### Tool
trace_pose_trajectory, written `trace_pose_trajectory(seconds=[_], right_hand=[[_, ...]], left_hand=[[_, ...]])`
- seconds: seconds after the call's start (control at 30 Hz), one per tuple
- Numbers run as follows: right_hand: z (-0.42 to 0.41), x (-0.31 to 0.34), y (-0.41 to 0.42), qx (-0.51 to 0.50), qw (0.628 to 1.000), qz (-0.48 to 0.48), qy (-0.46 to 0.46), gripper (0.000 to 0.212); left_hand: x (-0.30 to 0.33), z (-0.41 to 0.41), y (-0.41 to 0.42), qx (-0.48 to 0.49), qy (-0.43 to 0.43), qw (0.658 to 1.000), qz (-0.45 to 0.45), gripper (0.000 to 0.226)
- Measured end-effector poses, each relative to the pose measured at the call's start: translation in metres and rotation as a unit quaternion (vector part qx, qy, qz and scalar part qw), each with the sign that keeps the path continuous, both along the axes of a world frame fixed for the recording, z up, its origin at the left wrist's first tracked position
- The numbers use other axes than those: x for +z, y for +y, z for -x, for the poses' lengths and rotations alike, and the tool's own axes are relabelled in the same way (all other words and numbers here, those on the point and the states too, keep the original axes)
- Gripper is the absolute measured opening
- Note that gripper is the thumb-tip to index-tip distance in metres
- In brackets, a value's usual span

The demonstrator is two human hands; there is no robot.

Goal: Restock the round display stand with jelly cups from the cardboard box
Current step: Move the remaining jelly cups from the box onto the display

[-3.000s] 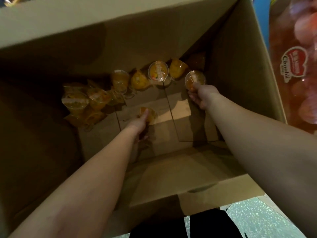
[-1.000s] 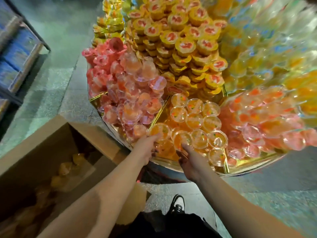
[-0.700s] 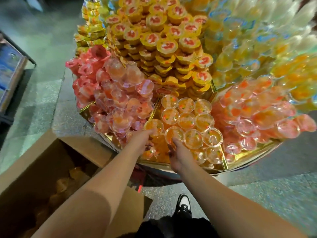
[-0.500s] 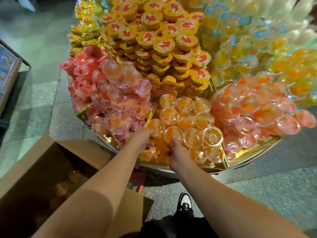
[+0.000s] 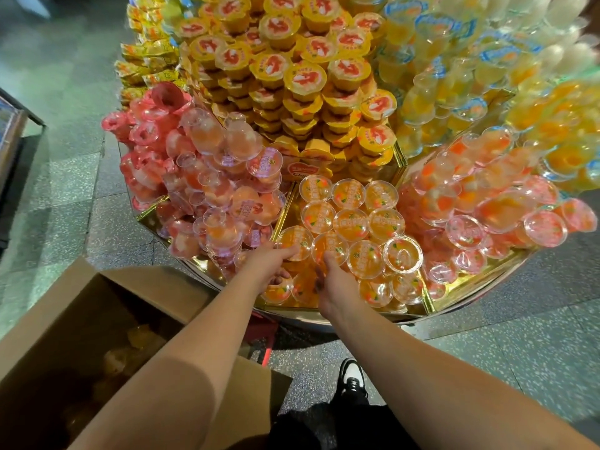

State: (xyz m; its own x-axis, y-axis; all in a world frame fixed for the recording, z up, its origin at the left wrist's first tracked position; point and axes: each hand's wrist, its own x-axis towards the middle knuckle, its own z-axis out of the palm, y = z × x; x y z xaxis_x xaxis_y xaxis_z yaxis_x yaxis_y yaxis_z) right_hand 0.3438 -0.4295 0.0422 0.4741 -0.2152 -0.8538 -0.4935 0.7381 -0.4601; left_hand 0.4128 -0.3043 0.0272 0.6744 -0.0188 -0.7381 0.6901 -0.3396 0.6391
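Note:
The round display stand [image 5: 350, 315] carries wedge sections of jelly cups. Its front section holds orange jelly cups with clear lids [image 5: 350, 219]. My left hand [image 5: 269, 264] grips an orange jelly cup [image 5: 293, 240] at the section's front left. My right hand [image 5: 336, 280] grips another orange cup [image 5: 329, 246] just right of it, at the front row. The open cardboard box [image 5: 97, 319] stands on the floor at lower left, with a few orange cups [image 5: 136, 339] dimly visible inside.
Pink cups [image 5: 207, 177] are piled left of the orange section and peach-pink cups [image 5: 487, 203] to its right. Yellow-lidded cups [image 5: 292, 76] are stacked behind. A shelf edge [image 5: 13, 138] is at far left. My shoe [image 5: 352, 378] is on the speckled floor.
Both hands came out of the box, each with an orange cup, and reached the stand's front section. Over the last second they have barely shifted there.

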Motion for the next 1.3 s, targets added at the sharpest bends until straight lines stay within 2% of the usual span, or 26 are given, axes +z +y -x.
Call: trace_pose_trajectory(seconds=[0.23,0.37,0.47,0.57,0.63,0.73,0.8,0.83,0.93,1.03,1.17,1.23,1.3], right_hand=[[-0.002,0.001,-0.006,0.040,0.999,-0.010,0.010,0.023],[0.001,-0.004,-0.009,0.062,0.998,-0.012,0.003,0.028],[0.006,-0.004,-0.014,0.070,0.997,-0.017,-0.002,0.021],[0.012,-0.004,-0.017,0.093,0.996,-0.013,0.005,0.027],[0.019,-0.004,-0.020,0.139,0.990,-0.011,0.012,0.029],[0.033,0.001,-0.025,0.269,0.963,0.032,0.006,0.020],[0.036,0.006,-0.025,0.384,0.917,0.106,-0.025,0.023],[0.036,0.011,-0.023,0.445,0.880,0.165,-0.040,0.027],[0.027,0.032,-0.003,0.599,0.726,0.325,-0.088,0.030],[0.015,0.051,0.049,0.689,0.600,0.375,-0.161,0.026],[0.004,0.050,0.138,0.752,0.451,0.418,-0.239,0.037],[0.010,0.040,0.188,0.778,0.386,0.422,-0.259,0.032],[0.019,0.026,0.228,0.792,0.351,0.426,-0.263,0.024]], left_hand=[[0.007,-0.002,0.000,-0.034,-0.013,0.998,-0.045,0.081],[0.007,-0.001,0.003,-0.033,-0.014,0.998,-0.044,0.089],[0.007,0.002,0.002,-0.030,-0.016,0.998,-0.050,0.092],[0.007,0.006,0.003,-0.021,-0.012,0.998,-0.061,0.088],[0.010,0.010,0.004,-0.015,-0.015,0.998,-0.059,0.082],[0.019,0.021,0.013,-0.017,-0.045,0.995,-0.085,0.062],[0.027,0.034,0.026,0.002,-0.075,0.992,-0.101,0.047],[0.030,0.042,0.033,0.019,-0.086,0.991,-0.097,0.041],[0.043,0.072,0.064,0.076,-0.095,0.986,-0.111,0.033],[0.044,0.112,0.121,0.161,-0.106,0.970,-0.149,0.029],[0.031,0.168,0.202,0.231,-0.085,0.952,-0.183,0.031],[0.018,0.200,0.247,0.267,-0.057,0.938,-0.216,0.034],[0.001,0.230,0.283,0.281,-0.025,0.926,-0.251,0.036]])
